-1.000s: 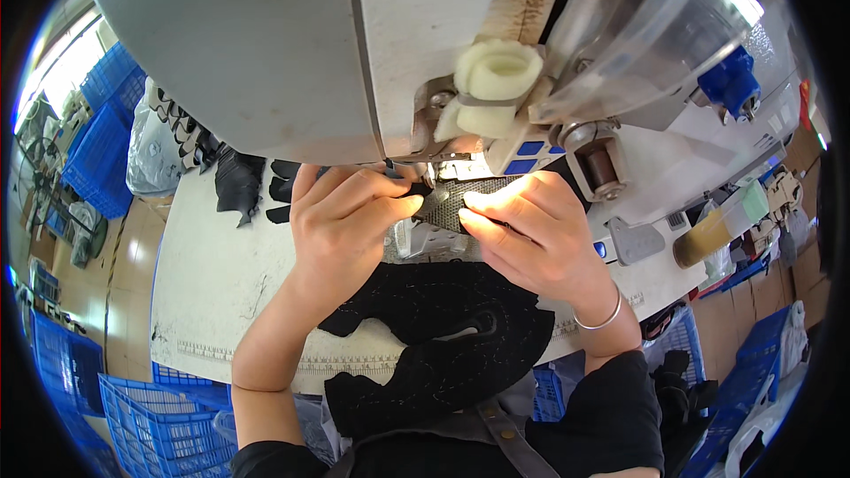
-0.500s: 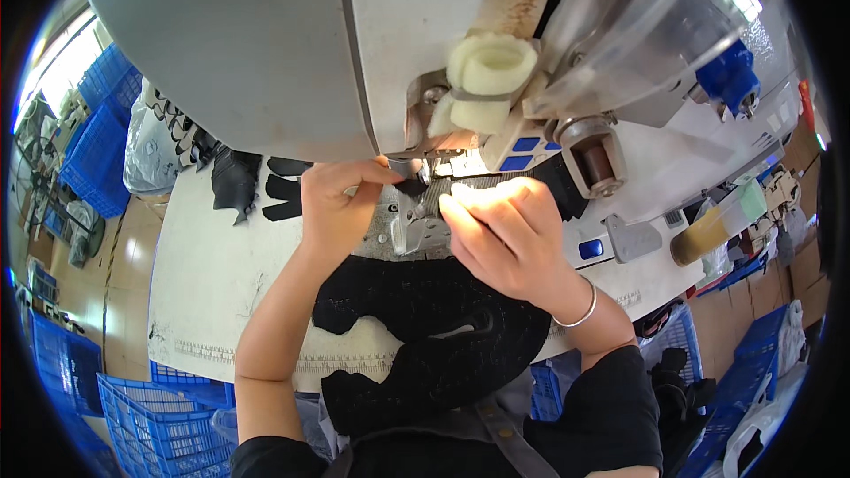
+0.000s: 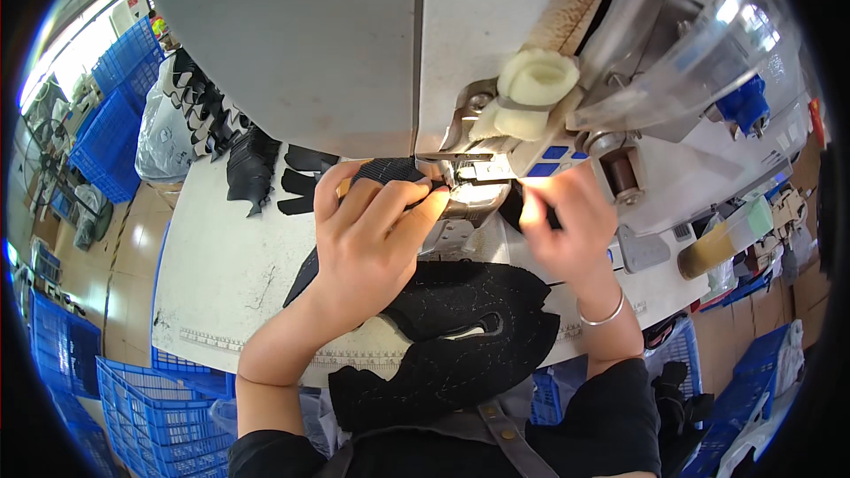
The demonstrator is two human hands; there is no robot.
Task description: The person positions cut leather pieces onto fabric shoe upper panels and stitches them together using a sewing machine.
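Fabric [image 3: 460, 336], black and stitched, hangs over the near worktop [image 3: 221, 274] edge so its far end reaches the sewing machine [image 3: 478, 181]. Left hand [image 3: 367, 243] presses it flat there; right hand [image 3: 567, 226] pinches its right edge, keeping it taut.

A garment or footwear sewing workshop: an industrial sewing machine [image 3: 496, 80] stands on a white worktable [image 3: 221, 274], with stacks of cut black fabric pieces [image 3: 252, 168] and blue plastic crates [image 3: 111, 128] around.
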